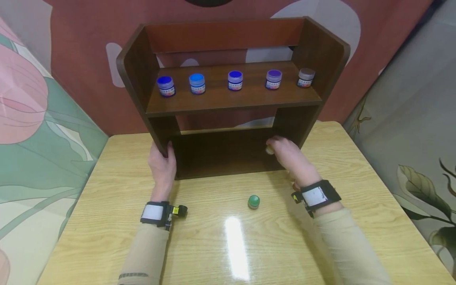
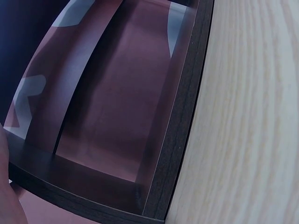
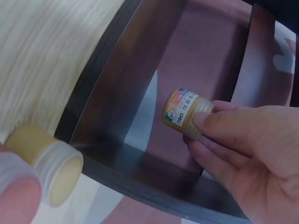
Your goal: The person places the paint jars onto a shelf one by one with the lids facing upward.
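A dark brown two-tier wooden shelf (image 1: 228,152) stands on the table. My left hand (image 1: 162,164) grips the lower front edge of its left side panel, thumb on the inner side. In the left wrist view only a sliver of that hand (image 2: 9,186) shows. My right hand (image 1: 287,156) is inside the lower compartment near the right panel. Between thumb and fingers it pinches a small ochre paint jar (image 3: 180,109) by the lid, the jar tilted on its side above the bottom board. A green-lidded jar (image 1: 254,202) stands on the table before the shelf.
Along the upper shelf stand several paint jars with blue, purple and grey-brown lids, including a light blue one (image 1: 197,84). A yellow jar (image 3: 46,163) and a pink-lidded jar (image 3: 18,191) are beside the shelf's right end. Patterned cloth (image 1: 82,79) hangs behind.
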A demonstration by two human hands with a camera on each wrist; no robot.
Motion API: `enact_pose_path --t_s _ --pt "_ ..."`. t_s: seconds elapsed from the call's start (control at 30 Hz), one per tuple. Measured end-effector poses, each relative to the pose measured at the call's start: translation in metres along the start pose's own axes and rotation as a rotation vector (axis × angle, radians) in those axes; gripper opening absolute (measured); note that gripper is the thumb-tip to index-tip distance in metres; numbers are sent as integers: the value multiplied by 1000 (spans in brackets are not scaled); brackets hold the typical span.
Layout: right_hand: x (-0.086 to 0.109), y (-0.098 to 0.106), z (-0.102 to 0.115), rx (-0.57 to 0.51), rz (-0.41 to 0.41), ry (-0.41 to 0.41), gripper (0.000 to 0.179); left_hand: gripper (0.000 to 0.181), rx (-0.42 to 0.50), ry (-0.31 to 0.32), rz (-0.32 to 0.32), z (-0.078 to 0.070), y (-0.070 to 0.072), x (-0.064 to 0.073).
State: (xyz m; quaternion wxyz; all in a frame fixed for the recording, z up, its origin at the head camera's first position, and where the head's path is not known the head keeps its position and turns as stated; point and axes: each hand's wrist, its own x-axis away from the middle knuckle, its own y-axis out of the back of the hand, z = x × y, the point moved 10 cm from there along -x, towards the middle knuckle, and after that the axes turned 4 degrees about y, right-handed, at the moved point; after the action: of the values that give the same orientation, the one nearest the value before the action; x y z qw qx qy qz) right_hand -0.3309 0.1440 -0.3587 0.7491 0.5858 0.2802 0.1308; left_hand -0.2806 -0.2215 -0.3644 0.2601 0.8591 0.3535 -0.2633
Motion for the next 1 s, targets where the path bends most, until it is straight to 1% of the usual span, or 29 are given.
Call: enact_pose_path --t_s 0.23,0.47,0.67,0.87,1.0 --pt "-4 -1 -4 43 30 -7 19 32 1 1 1 0 0 0" --pt "-10 -7 -8 113 60 22 25 33 3 -3 -2 1 0 0" --pt "-17 -12 -8 147 73 43 25 31 -3 1 -1 1 0 0" --pt "-21 -17 -12 184 91 36 26 31 -1 -4 -2 0 0 0" --pt "-21 -21 -16 193 107 22 26 31 5 2 0 2 -1 0"
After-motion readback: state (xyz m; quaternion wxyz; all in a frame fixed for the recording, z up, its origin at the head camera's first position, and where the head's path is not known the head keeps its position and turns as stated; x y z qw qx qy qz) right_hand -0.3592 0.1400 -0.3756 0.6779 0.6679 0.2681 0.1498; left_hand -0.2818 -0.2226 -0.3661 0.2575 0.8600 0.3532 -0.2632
